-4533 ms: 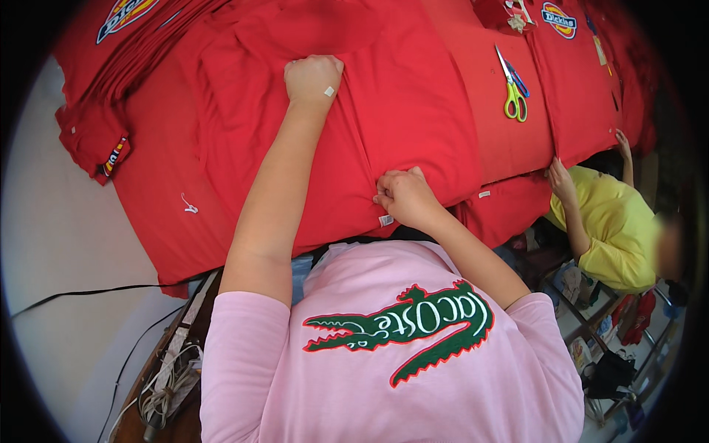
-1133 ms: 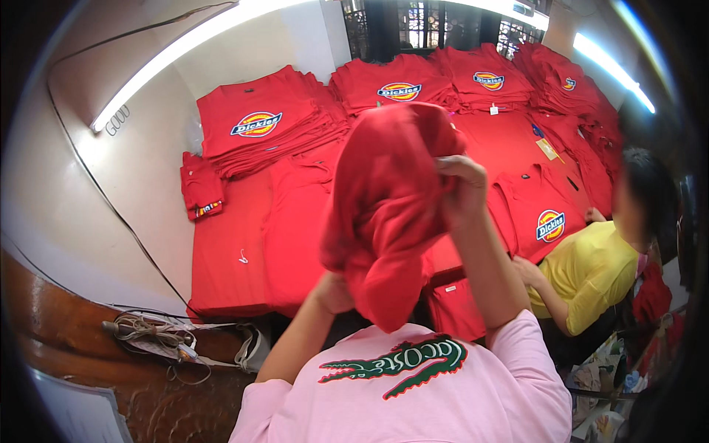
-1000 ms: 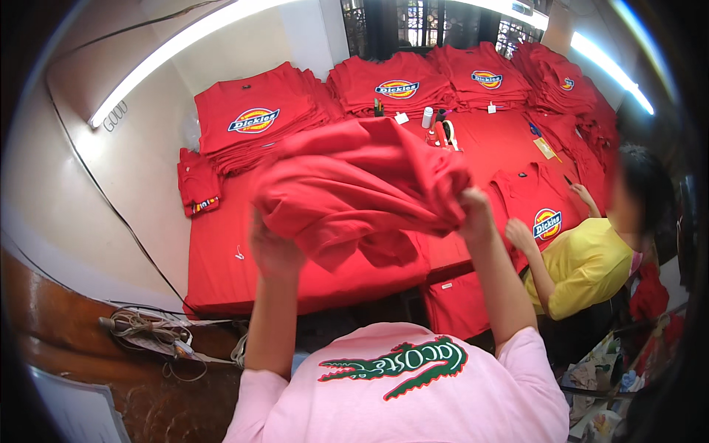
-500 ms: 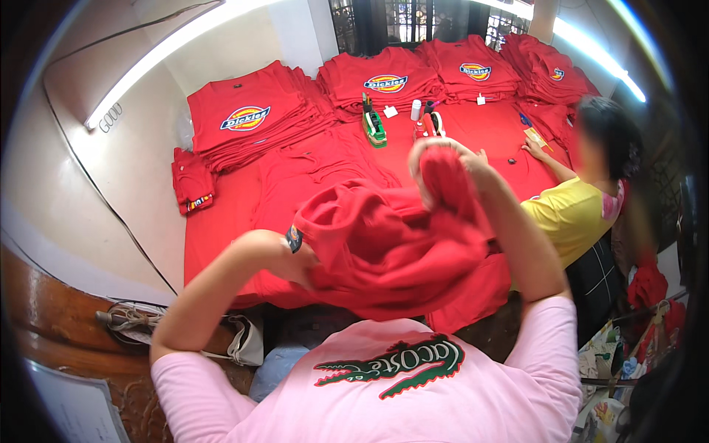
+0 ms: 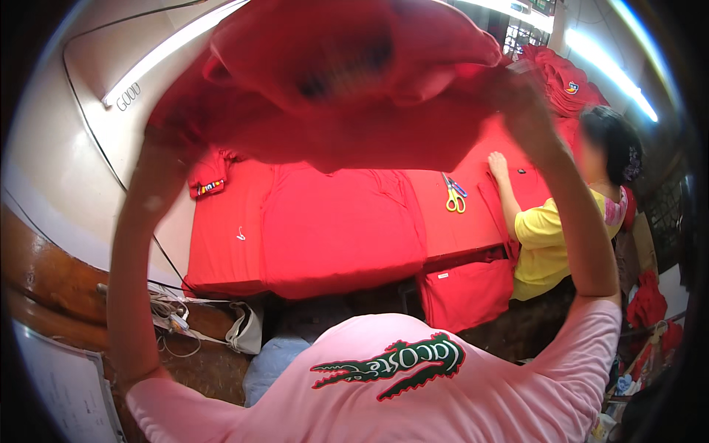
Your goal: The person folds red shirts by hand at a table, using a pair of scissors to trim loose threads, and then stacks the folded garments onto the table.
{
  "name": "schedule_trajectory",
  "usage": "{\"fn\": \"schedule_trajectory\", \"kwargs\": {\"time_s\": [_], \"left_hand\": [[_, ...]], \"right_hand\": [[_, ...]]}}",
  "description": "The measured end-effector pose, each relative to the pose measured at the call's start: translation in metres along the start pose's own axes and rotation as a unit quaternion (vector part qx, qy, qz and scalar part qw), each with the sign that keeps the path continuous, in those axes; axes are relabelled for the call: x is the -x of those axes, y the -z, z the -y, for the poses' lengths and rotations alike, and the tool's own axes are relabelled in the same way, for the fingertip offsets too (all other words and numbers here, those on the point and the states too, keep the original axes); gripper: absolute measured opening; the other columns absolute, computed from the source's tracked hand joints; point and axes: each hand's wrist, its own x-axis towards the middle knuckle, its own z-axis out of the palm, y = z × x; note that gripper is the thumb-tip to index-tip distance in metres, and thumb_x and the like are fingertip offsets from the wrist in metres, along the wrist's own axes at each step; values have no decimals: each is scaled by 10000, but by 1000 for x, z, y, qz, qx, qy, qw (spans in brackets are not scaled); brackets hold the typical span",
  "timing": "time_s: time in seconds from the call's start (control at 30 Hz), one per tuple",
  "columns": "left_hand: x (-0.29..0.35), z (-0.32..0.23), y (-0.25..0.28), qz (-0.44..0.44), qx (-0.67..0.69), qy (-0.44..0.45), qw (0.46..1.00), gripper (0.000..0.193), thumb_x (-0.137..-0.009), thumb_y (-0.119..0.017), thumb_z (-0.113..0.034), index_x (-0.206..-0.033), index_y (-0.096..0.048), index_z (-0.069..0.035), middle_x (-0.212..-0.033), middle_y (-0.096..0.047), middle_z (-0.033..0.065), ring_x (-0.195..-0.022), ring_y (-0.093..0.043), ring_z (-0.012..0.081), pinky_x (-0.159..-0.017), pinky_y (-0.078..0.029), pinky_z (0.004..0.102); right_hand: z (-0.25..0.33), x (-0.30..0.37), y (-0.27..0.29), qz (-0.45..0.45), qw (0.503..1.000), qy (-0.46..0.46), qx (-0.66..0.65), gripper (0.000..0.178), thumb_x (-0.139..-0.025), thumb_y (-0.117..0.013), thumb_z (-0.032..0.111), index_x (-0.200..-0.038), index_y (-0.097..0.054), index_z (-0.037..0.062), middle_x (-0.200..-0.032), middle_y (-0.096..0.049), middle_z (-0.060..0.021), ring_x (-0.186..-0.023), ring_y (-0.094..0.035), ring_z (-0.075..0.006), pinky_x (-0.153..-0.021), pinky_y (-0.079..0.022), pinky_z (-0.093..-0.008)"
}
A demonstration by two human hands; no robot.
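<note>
A red T-shirt (image 5: 347, 136) hangs raised in front of me, spread wide and blurred by motion, with a smeared dark print near its top. My left hand (image 5: 171, 140) grips its left side and my right hand (image 5: 519, 96) its right side; both hands are blurred, their fingers hard to make out. Below the raised cloth, another red T-shirt (image 5: 343, 229) lies flat on the red-covered table (image 5: 229, 258). Yellow-handled scissors (image 5: 455, 201) lie to its right. The raised cloth hides the table's far side.
A folded red shirt (image 5: 209, 177) sits at the left by the wall. At the right, a co-worker in a yellow top (image 5: 546, 240) has a hand on the table. Red cloth (image 5: 465, 295) hangs at the front edge. Piled red shirts (image 5: 565, 85) stand far right.
Both my hands have moved up and apart, opening the bunched T-shirt into a wide spread above the table. The flat shirt and scissors have come into view. The co-worker's hand has shifted left.
</note>
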Motion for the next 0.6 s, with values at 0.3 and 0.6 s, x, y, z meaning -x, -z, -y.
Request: {"fn": "schedule_trajectory", "kwargs": {"time_s": [0.3, 0.6], "left_hand": [[-28, 4, 20, 109, -62, 9, 992, 240, -1012, -601, -227, -1028, -781, -70, -883, -707, 157, -935, -680, 301, -1279, -138, 562], [-31, 20, 56, -37, -130, -24, 991, 495, -1069, -489, -423, -1065, -720, 15, -1023, -717, 194, -1096, -671, 327, -1283, -115, 535]], "right_hand": [[-41, 1, -16, 82, 976, -110, -167, 398, -832, -570, -138, -1154, -696, 60, -1013, -706, -145, -1104, -614, -333, -1086, -434, -431], [-123, -9, 27, -30, 764, -248, -594, 219, -928, -614, -43, -1104, -709, 43, -1100, -662, -40, -1052, -610, -129, -945, -466, -290]]}}
